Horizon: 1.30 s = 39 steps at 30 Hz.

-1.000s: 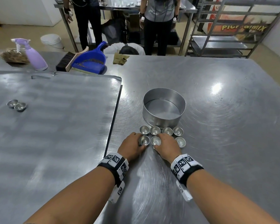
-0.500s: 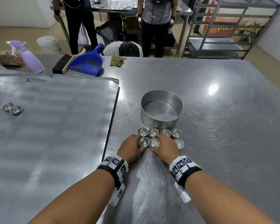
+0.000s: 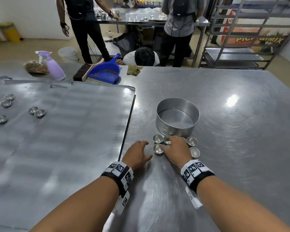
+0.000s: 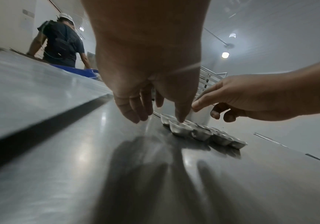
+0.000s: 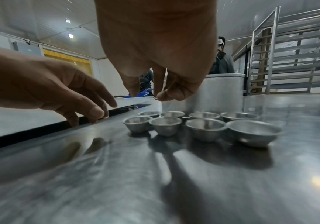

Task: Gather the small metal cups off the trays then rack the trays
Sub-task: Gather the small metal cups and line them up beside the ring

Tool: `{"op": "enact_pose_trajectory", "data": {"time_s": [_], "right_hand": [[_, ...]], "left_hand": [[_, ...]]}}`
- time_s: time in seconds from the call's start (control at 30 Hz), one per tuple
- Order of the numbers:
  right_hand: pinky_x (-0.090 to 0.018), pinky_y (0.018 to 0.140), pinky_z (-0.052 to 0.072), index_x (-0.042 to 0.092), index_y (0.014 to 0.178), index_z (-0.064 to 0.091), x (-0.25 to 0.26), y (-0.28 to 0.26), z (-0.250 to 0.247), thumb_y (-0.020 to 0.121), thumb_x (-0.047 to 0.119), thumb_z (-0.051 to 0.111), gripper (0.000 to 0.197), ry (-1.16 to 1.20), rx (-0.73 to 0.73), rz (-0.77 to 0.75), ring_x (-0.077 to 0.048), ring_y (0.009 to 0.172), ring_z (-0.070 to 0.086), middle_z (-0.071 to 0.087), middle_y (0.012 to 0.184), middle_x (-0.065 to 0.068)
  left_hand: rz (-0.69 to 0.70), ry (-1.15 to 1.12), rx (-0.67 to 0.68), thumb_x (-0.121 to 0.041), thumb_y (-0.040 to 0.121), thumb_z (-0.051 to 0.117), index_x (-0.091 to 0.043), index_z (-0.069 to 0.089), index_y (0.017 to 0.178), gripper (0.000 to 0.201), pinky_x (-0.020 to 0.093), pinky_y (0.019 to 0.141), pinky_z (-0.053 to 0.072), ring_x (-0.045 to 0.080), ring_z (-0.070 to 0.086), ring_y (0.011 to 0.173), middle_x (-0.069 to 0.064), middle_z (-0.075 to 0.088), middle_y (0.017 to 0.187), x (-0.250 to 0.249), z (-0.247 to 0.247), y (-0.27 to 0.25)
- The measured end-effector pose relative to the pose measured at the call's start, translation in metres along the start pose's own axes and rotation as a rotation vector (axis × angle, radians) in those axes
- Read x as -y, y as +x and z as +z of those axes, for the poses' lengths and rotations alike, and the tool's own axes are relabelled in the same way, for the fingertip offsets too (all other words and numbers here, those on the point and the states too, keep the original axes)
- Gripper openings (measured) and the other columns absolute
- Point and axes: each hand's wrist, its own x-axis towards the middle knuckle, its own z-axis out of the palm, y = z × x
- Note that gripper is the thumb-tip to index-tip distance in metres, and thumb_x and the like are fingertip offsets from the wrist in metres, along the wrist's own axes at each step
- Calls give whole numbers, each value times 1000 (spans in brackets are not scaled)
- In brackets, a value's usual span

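Observation:
Several small metal cups stand in two rows on the steel table against a round tin. My right hand hovers over the middle of this cluster with loosely curled fingers that hold nothing; the right wrist view shows the fingertips above the cups. My left hand is open just left of the cups, fingers spread above the table. A large flat tray lies to the left, with several more cups near its far left side.
At the table's far edge stand a purple spray bottle, a brush, a blue dustpan and a cloth. A metal rack stands beyond, at the back right. People work behind the table.
Both hands have let go of the front cups and lifted. The left hand has drawn away to the left. The head view has tilted up, showing more cups on the tray.

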Motion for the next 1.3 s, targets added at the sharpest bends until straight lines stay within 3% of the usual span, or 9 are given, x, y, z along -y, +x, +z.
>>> {"op": "enact_pose_trajectory", "data": {"time_s": [0.13,0.23,0.47,0.67,0.87,1.03,1.17,1.3], "right_hand": [[-35,98,42,20,120,66,53,5,22,90,42,58,38,15,43,-90,-24,122,54,59,129,-2],[-34,98,42,18,126,63,109,4,48,93,43,59,41,43,97,-179,-23,120,56,56,135,-2],[-32,90,45,22,122,64,267,-13,138,92,45,57,38,87,226,-389,-18,108,59,56,133,2],[-33,89,48,24,120,65,399,-30,220,91,48,58,39,83,307,-479,-18,104,62,56,132,2],[-36,90,51,23,116,67,511,-34,295,88,47,62,37,89,348,-545,-17,97,66,59,129,0],[-36,90,52,22,123,63,563,-28,335,86,45,65,44,75,402,-550,-21,102,64,59,128,-3],[-39,94,51,21,134,54,589,-18,356,83,46,68,59,79,419,-541,-25,110,62,59,131,-7],[-39,97,49,22,138,51,605,-7,375,82,49,70,65,58,452,-530,-25,117,59,56,135,-7]], "left_hand": [[-66,47,-68,-44,88,68,-18,54,136,57,28,95,43,19,56,116,3,56,131,32,-46,-32],[-149,61,-145,-45,90,65,-17,55,135,54,28,95,41,19,56,117,4,56,131,70,-88,-65],[-386,18,-314,-46,89,68,-20,59,130,50,30,97,46,17,59,112,1,58,127,198,-179,-154],[-527,2,-409,-47,88,66,-20,64,122,43,32,90,50,17,62,100,1,66,115,314,-259,-220],[-672,-43,-463,-40,86,68,-19,64,125,44,28,93,46,17,61,109,2,65,125,418,-326,-263],[-658,-47,-469,-33,86,70,-20,65,121,38,22,82,40,7,55,86,-1,59,114,469,-359,-276],[-664,-12,-419,-35,82,71,-21,61,122,44,31,92,47,22,59,106,2,58,120,497,-376,-267],[-651,-11,-382,-35,81,68,-20,55,130,52,36,96,47,26,57,114,6,56,129,516,-385,-251]]}}
